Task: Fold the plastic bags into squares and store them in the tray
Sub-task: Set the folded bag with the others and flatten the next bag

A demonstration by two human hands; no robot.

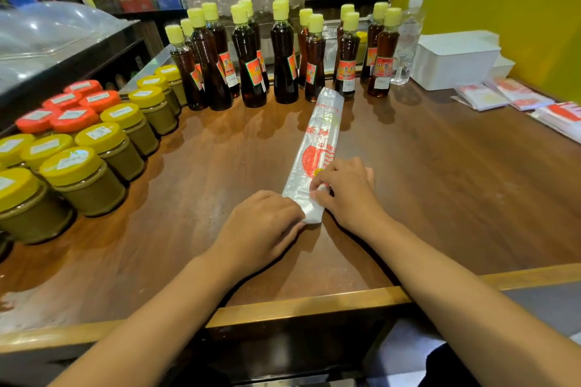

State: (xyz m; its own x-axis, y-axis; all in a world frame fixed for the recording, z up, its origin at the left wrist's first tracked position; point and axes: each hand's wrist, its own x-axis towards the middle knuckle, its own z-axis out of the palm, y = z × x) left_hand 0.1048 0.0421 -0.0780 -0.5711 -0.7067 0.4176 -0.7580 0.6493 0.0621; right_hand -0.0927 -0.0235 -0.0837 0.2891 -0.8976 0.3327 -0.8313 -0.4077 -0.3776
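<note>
Both grips curled, pinching near end of bag strip [317,141]: left hand [262,225], right hand [347,190].

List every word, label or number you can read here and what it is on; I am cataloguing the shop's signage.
"积分得补贴!" in black characters on the yellow wall panel.
Oil bottles: red labels, first character seems "小", the rest blurred.
Plastic bag: red printed characters, distorted and unreadable.
Jars: white lid stickers, too small to read.
Folded bags at right: red print, blurred.
</note>
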